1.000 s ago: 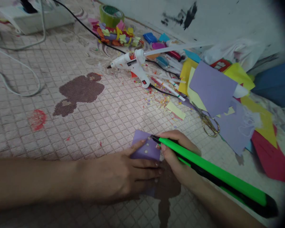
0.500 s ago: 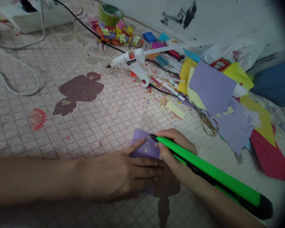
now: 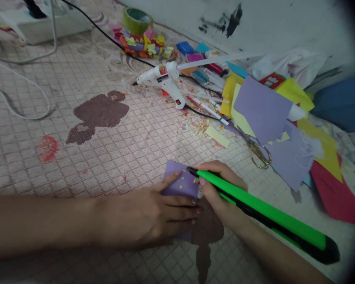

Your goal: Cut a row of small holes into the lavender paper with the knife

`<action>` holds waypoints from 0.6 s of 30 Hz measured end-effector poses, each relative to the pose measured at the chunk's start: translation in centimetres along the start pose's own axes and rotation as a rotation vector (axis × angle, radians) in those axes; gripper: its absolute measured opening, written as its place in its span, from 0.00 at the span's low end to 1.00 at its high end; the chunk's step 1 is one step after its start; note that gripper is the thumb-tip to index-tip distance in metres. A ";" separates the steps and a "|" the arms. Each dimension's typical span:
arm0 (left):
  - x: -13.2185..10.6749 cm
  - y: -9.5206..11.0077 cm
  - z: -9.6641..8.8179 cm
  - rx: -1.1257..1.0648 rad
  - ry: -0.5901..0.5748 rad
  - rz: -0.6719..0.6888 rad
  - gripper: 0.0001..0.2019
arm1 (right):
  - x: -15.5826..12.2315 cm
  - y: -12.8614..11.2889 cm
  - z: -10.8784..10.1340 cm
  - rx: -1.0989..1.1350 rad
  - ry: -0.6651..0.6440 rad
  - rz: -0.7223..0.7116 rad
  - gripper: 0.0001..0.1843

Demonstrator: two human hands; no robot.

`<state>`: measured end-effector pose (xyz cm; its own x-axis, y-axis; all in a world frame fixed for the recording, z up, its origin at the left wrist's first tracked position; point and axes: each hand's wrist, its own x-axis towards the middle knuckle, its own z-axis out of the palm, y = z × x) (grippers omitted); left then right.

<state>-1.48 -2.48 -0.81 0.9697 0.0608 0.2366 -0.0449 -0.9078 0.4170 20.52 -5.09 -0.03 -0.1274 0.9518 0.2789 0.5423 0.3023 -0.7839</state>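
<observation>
A piece of purple paper (image 3: 173, 170) with several small round holes lies on the patterned cloth near the lower middle. My left hand (image 3: 154, 215) rests flat across it, palm down with the fingers spread, and presses it to the table. My right hand (image 3: 220, 187) is closed around a green and black utility knife (image 3: 260, 209). The knife slants down to the left, and its dark tip meets the paper near the upper right corner, just beyond the left forefinger. My left hand covers the paper's middle.
A white glue gun (image 3: 165, 79) lies behind, with its black cord. To the right are gold-handled scissors (image 3: 258, 154) and sheets of purple paper (image 3: 263, 110). Paper flowers (image 3: 148, 45) sit beside a green tape roll (image 3: 137, 21). A white power strip (image 3: 44, 27) is at back left.
The knife's tip has shifted very slightly right along the paper's upper right corner, and my right hand with it. My left hand stays in place on the paper.
</observation>
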 end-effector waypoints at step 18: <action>-0.1 0.1 -0.2 0.048 0.007 0.006 0.15 | 0.3 -0.4 0.3 -0.043 -0.028 -0.009 0.11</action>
<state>-1.60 -2.47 -0.62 0.9677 0.0581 0.2454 -0.0390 -0.9269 0.3733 20.02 -4.94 0.18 -0.1552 0.9502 0.2703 0.5757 0.3093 -0.7569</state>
